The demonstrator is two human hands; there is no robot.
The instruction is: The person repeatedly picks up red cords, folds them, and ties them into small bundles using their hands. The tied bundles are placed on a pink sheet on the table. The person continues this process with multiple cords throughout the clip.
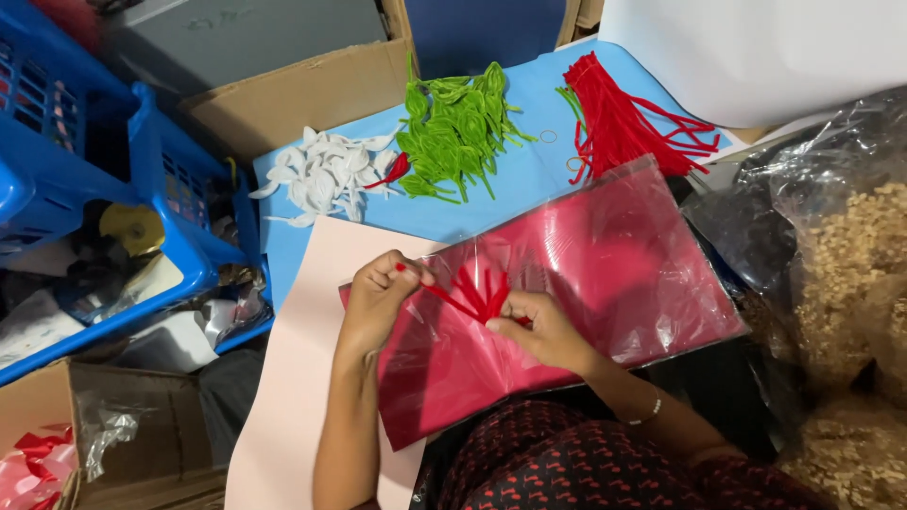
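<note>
over red packet (605, 274), both hands (543, 331)

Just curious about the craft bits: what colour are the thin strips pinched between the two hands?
Red strips, fanned out between the left hand and right hand; head view.

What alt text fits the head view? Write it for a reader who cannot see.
Two hands, left hand and right hand, pinch a fan of red strips over a clear bag of red sheets. Behind, on a blue board, lie white petals, green leaves and a red bundle; a blue crate stands at left.
</note>
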